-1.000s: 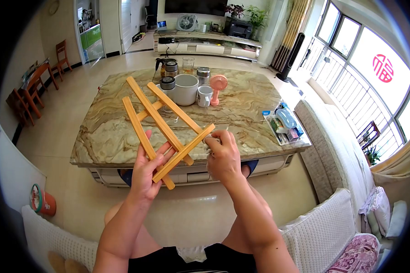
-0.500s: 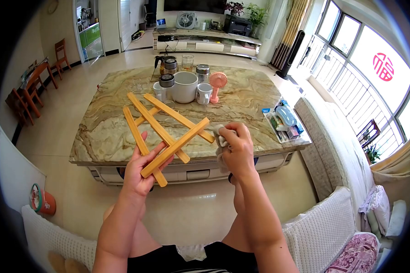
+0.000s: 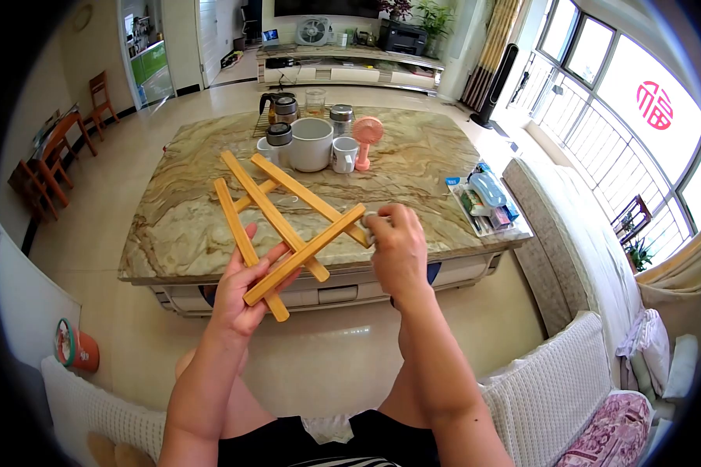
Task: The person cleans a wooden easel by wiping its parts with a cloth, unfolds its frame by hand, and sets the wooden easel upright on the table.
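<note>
Wooden frame point(image 3: 304, 194): held above the near edge of the marble-patterned table point(image 3: 175, 241). Left hand point(image 3: 237, 294): fingers gripping the frame at its near left corner. Right hand point(image 3: 401, 253): closed on a greyish cloth point(image 3: 368, 220) beside the right slat's near end. Compared with half a second earlier, the right hand sits slightly farther left, and less cloth shows. Containers: a white pot point(image 3: 311, 148) stands between a dark-lidded jar point(image 3: 280, 135) and a white mug point(image 3: 344, 159); their contents cannot be made out. Orientation: the frame's three long slats point(image 3: 269, 209) point away from the person, leaning left; the near crossbar point(image 3: 308, 253) slants from lower left to upper right.
</note>
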{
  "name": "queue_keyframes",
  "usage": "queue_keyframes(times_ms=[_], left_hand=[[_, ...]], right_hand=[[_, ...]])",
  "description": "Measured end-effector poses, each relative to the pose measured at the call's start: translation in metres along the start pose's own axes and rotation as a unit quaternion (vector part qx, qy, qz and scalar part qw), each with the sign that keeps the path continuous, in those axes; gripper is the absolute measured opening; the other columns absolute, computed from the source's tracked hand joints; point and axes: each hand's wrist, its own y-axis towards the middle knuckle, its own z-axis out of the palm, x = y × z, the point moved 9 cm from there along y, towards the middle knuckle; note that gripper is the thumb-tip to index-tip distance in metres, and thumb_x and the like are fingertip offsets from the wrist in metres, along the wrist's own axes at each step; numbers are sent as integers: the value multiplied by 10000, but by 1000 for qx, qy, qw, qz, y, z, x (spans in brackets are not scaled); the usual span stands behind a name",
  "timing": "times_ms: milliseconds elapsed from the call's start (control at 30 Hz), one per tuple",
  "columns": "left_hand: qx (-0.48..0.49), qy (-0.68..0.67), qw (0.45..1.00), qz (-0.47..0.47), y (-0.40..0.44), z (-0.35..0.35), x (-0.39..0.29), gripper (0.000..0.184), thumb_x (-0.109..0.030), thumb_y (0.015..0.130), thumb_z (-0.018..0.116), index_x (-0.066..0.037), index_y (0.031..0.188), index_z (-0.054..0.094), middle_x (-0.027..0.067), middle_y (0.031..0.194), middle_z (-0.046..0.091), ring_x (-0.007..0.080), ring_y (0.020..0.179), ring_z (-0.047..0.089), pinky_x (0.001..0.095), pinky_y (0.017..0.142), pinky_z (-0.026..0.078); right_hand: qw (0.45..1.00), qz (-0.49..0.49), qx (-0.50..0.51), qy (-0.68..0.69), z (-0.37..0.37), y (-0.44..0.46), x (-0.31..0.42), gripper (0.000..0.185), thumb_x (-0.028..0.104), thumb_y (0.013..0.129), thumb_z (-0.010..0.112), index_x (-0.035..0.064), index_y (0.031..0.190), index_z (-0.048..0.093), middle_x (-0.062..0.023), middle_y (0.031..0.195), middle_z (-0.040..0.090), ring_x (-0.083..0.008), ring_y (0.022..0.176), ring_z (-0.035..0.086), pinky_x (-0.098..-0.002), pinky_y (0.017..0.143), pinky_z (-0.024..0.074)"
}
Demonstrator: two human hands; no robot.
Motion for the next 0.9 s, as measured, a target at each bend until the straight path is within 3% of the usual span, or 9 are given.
queue_keyframes(times_ms=[67,167,367,433,467,633,900], left_hand=[[-1,-12,1000,5,0,-1,-2,632,36,980,396,-228,1523,212,279,1435,425,395,1264,522,536,1046,467],[-22,-47,999,15,4,-9,-4,625,38,976,404,-210,1515,206,297,1414,433,397,1243,537,527,1020,494],[-70,-69,995,32,12,-30,-5,605,39,976,421,-188,1498,215,299,1378,469,387,1213,558,510,997,512],[-77,-60,995,29,12,-28,-3,610,40,977,419,-189,1501,208,298,1370,476,385,1214,558,508,999,510],[-82,-41,995,27,10,-26,-3,612,41,977,411,-190,1504,203,298,1374,472,385,1210,561,506,997,511],[-76,-21,997,24,7,-19,6,625,49,971,391,-193,1511,191,303,1397,443,388,1205,565,493,982,520],[-55,-18,998,28,9,-19,5,650,52,961,397,-220,1520,207,311,1418,426,403,1247,535,493,979,523]], right_hand=[[998,57,-8,24,-5,-1,-17,313,-75,700,626,91,956,694,-89,1013,590,-317,995,574,-421,820,494],[994,79,-30,64,-15,-1,-16,340,-95,676,633,93,953,693,-93,1010,592,-314,993,577,-413,814,500],[992,-61,-7,106,-10,-3,39,358,-68,668,642,105,979,680,-95,1019,593,-294,934,600,-392,753,519],[979,-112,73,154,9,-11,62,395,-106,620,652,102,954,686,-90,1027,597,-300,929,609,-389,767,522],[979,-125,70,143,16,-14,69,332,-51,644,688,114,932,681,-73,1020,599,-280,937,608,-390,763,525],[984,-125,74,102,22,-17,76,270,-7,664,686,110,907,671,-46,992,602,-248,926,602,-375,766,523],[960,-146,190,148,34,-26,74,290,-37,649,665,101,904,682,-33,976,615,-244,926,589,-371,777,518]])
